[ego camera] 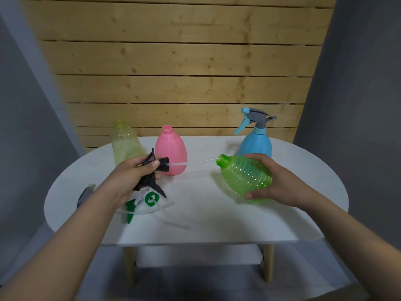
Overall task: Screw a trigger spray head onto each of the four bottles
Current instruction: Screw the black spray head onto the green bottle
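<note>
Left hand [132, 170] is clamped around a black trigger spray head [152, 170], held above the left part of the white oval table [217, 213], collar pointing right, trigger lever hanging down toward the tabletop. Its clear dip tube [191, 162] runs out to the right, roughly level, with the tip right at the mouth of the green ribbed bottle [245, 177]; can't tell if the tip is already inside the neck or just touching the rim. Right hand [273, 181] is closed around that green bottle's body, thumb on the near side and fingers over the far side, holding it lifted and tipped over so the threaded neck faces left toward the spray head. Blue bottle [255, 144] stands upright near the table's back right edge, grey-and-blue spray head [253, 118] already on it. Pink bottle [172, 153] stands upright at back centre, neck open, partly behind the black head and its tube. Pale yellow-green clear bottle [125, 144] stands at the back left, neck open, partly behind the left hand. White-and-green spray head [143, 202] lies on the table just below the left hand, tube curving right. Grey spray head [85, 193] lies at the left edge, mostly hidden by the left forearm.
</note>
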`<state>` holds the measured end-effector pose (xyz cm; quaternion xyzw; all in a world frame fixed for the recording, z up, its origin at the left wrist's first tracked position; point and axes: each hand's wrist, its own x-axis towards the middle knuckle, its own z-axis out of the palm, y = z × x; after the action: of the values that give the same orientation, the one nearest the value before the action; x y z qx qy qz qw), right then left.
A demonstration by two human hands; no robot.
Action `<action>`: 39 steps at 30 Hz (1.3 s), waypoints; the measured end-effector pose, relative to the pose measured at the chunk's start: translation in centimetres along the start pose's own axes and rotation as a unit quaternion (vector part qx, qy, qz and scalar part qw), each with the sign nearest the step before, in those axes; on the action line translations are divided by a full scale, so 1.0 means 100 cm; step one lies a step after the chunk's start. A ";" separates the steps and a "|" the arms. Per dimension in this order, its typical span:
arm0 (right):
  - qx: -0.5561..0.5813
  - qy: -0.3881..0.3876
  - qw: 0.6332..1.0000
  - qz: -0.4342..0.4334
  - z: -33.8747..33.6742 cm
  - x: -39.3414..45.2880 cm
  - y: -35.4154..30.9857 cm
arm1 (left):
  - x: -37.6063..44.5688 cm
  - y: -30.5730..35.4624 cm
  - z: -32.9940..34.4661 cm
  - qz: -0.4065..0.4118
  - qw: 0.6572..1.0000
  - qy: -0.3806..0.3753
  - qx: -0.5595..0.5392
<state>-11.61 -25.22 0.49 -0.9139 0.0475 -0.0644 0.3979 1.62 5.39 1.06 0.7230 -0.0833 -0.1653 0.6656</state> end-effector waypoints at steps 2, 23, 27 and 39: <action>0.000 0.000 1.000 -0.002 0.000 0.000 0.000 | 0.000 0.001 0.000 0.007 1.000 0.003 0.005; 0.047 -0.116 0.992 0.002 0.017 -0.001 -0.016 | -0.007 -0.004 0.047 0.031 0.986 -0.142 0.087; 0.067 -0.112 0.992 -0.006 0.018 -0.002 -0.018 | -0.009 -0.005 0.052 0.049 0.979 -0.159 0.119; 0.277 -0.185 0.936 0.113 0.016 0.000 -0.017 | -0.013 -0.008 0.054 0.088 0.973 -0.173 0.127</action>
<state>-11.27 -22.91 0.60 -0.7521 0.0563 0.1401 0.6415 -1.58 0.89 0.07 0.7518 -0.2805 -0.2167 0.5560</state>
